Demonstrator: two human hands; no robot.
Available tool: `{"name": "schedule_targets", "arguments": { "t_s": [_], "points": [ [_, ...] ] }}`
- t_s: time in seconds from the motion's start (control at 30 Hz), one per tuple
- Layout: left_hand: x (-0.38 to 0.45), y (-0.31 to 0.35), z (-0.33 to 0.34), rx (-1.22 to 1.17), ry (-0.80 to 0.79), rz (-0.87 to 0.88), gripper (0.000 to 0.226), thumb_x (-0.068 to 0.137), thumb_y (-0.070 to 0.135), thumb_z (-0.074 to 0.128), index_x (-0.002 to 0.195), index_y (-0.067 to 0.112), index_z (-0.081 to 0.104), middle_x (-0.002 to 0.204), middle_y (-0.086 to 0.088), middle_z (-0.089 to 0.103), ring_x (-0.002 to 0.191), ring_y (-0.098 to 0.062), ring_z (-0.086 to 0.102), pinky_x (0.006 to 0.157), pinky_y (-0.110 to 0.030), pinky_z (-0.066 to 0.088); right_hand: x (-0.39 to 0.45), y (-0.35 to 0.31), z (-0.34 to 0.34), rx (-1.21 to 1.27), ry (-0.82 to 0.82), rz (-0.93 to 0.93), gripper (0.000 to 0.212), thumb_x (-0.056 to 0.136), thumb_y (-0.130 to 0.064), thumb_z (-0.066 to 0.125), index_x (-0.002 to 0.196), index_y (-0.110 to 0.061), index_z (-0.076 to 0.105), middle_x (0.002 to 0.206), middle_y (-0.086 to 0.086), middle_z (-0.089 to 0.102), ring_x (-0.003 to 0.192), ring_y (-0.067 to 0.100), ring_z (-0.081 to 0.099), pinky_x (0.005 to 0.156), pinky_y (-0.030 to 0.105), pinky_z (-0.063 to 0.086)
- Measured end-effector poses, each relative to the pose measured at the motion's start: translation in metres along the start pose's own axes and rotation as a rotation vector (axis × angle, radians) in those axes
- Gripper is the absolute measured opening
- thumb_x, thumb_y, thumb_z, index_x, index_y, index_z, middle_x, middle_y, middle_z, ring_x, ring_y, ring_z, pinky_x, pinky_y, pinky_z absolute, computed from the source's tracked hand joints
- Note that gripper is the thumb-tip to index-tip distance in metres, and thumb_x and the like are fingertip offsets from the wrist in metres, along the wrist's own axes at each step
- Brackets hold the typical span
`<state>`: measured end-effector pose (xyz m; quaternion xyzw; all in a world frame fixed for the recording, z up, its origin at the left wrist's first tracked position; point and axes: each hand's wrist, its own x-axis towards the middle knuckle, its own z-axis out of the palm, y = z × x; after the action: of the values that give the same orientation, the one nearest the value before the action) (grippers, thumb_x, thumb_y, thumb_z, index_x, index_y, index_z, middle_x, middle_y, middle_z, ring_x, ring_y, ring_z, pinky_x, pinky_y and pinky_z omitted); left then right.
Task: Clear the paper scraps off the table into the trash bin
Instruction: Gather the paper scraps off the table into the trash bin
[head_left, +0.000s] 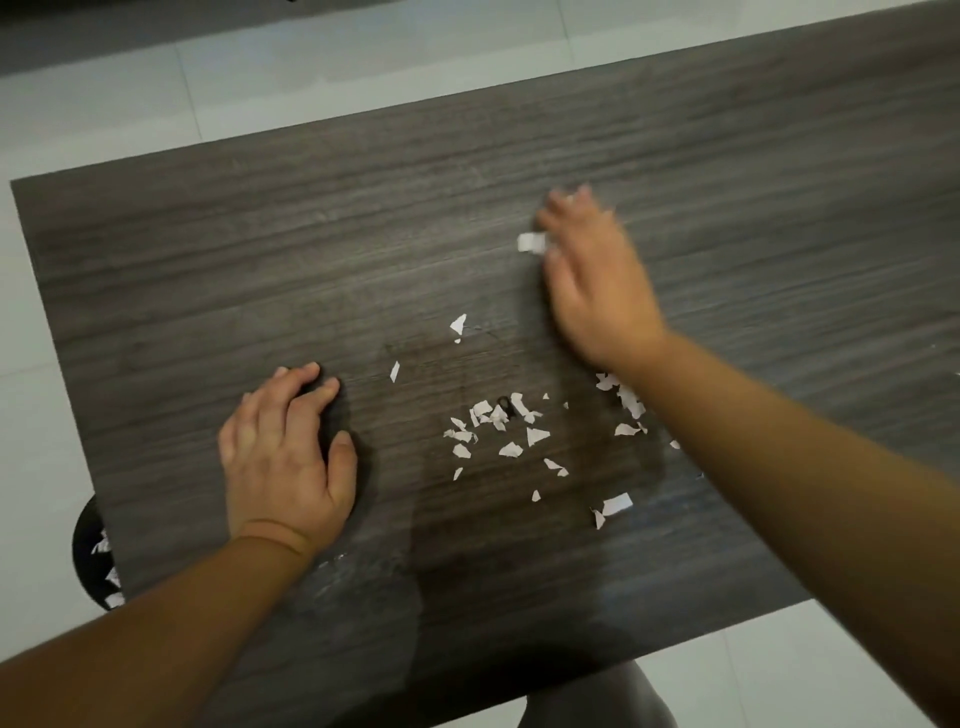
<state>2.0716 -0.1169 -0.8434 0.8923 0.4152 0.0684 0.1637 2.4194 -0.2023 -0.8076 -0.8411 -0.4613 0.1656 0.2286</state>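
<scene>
Several small white paper scraps (506, 431) lie scattered on the dark wood-grain table (260, 249), mostly in its middle near the front. My right hand (592, 275) lies blurred on the far middle of the table, fingers stretched out, with a larger white scrap (531, 242) at its fingertips. More scraps (626, 400) show beside my right forearm. My left hand (288, 452) rests on the table to the left, fingers loosely curled and holding nothing. A black trash bin (93, 556) with scraps inside peeks out under the table's left edge.
Pale floor tiles (104, 98) surround the table. A small black ring-shaped thing (505, 404) lies among the scraps. A grey trouser leg (597, 701) shows below the table's near edge.
</scene>
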Motion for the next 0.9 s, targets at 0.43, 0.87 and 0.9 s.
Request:
{"name": "schedule_targets", "arguments": {
  "t_s": [0.43,0.87,0.9],
  "points": [
    [0.001,0.002,-0.005,-0.01,-0.025,-0.006,0.05,0.096,0.038,0.053,0.143,0.022,0.056,0.158,0.002,0.046,0.152,-0.027,0.038,0.124,-0.056,0.027,-0.127,0.027,-0.031,0.116,0.387,0.397,0.041,0.107,-0.018,0.044,0.135,-0.002,0.07,0.149,0.017,0.063,0.146,0.032,0.051,0.129,0.041,0.033],
    [-0.002,-0.001,0.002,0.018,0.007,-0.008,0.049,0.096,0.039,0.054,0.143,0.025,0.056,0.158,0.007,0.046,0.153,-0.023,0.036,0.124,-0.054,0.028,-0.135,-0.066,0.062,0.278,0.107,-0.041,0.045,0.113,-0.022,0.041,0.148,-0.004,0.062,0.159,0.006,0.057,0.157,0.018,0.042,0.131,0.039,0.028],
    [-0.002,-0.001,0.002,0.015,0.009,-0.007,0.049,0.096,0.039,0.054,0.143,0.025,0.056,0.158,0.007,0.046,0.153,-0.023,0.036,0.124,-0.055,0.029,-0.132,-0.067,0.061,0.324,0.165,-0.017,0.041,0.112,-0.017,0.043,0.144,-0.002,0.065,0.154,0.007,0.062,0.151,0.018,0.049,0.127,0.037,0.034]
  ]
}}
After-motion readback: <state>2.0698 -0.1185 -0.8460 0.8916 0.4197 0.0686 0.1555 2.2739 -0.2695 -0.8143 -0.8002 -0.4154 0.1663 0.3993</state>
